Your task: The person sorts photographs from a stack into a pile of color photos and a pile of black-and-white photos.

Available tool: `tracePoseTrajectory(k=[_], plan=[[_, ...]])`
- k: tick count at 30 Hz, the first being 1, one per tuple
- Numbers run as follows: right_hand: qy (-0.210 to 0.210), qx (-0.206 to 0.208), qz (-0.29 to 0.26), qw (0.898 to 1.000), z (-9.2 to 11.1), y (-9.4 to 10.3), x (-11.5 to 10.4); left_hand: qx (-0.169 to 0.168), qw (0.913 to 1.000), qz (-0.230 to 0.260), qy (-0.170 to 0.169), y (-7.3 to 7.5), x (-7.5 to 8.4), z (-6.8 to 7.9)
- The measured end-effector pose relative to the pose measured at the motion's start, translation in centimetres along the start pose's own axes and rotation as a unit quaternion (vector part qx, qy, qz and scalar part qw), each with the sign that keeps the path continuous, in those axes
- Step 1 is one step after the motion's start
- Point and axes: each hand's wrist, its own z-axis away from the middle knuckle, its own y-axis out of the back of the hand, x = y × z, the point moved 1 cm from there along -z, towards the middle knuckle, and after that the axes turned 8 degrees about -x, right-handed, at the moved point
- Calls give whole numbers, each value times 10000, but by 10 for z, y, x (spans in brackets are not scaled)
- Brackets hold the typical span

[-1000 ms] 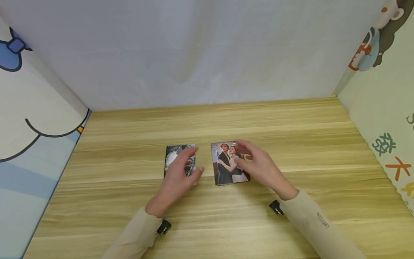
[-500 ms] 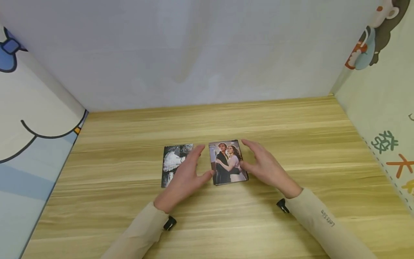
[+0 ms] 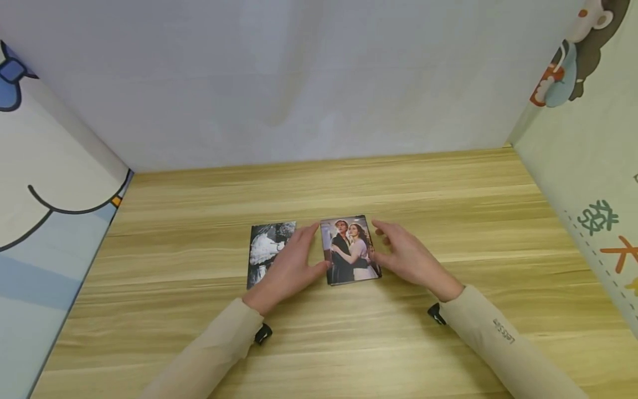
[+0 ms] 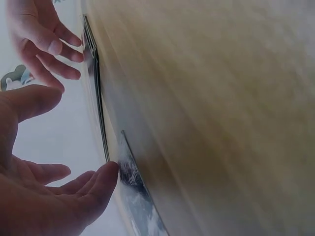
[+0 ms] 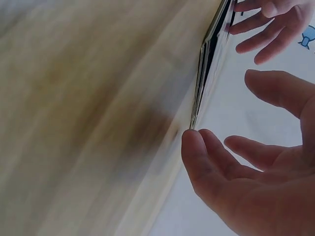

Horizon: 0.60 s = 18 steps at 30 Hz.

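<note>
A small stack of picture cards (image 3: pixel 351 252), its top card showing a couple embracing, lies flat on the wooden table (image 3: pixel 349 343). My left hand (image 3: pixel 289 271) is at the stack's left side, thumb and fingers spread, fingertips right at the edge. On the opposite side my right hand (image 3: pixel 413 259) faces it with fingers loosely bent, fingertips close to the right edge. Seen edge-on in the right wrist view, the stack (image 5: pixel 204 64) has several layers slightly out of line. A black-and-white picture card (image 3: pixel 264 246) lies to the left, partly covered by my left hand.
A pale cloth wall (image 3: pixel 319 100) rises behind the table. Printed panels stand at both sides, the left panel (image 3: pixel 55 155) with cartoon shapes and the right panel (image 3: pixel 573 166) with coloured characters. A black wrist camera mount (image 3: pixel 263 333) sits below my left sleeve.
My left hand has moved right, off most of the black-and-white card, to the stack's left edge. The right hand has drawn back from over the stack to its right edge.
</note>
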Motion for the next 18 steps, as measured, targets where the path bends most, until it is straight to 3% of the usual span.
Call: tracePoseTrajectory(k=[9, 18], plan=[[-67, -170, 105, 9998, -5, 2, 1, -104, 9991, -95, 409, -3, 1, -4], [-162, -325, 222, 9991, -11, 2, 3, -166, 9974, -443, 552, -5, 4, -11]])
